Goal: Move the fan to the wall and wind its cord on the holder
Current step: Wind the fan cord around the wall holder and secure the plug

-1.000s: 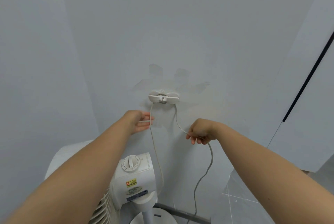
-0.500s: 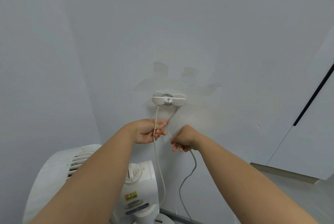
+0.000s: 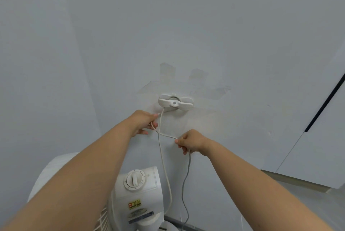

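Since half a second ago the hands have drawn apart, stretching a short span of cord [image 3: 168,135] between them. The left hand [image 3: 142,124] pinches one end and the right hand [image 3: 191,142] the other, fingers curled. The white fan [image 3: 139,191] stands near, below the hands. Beyond it, the thin cord hangs from the holder [image 3: 174,103] on the wall [image 3: 205,35].

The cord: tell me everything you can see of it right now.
The cord is thin, off-white and looks plastic-sheathed. One run hangs slack from under the left wing of the wall holder down past the fan. Another stretch runs taut between the left hand and the right hand, both pinching it, crossing the hanging run. Below the right hand it drops in loose waves towards the floor.
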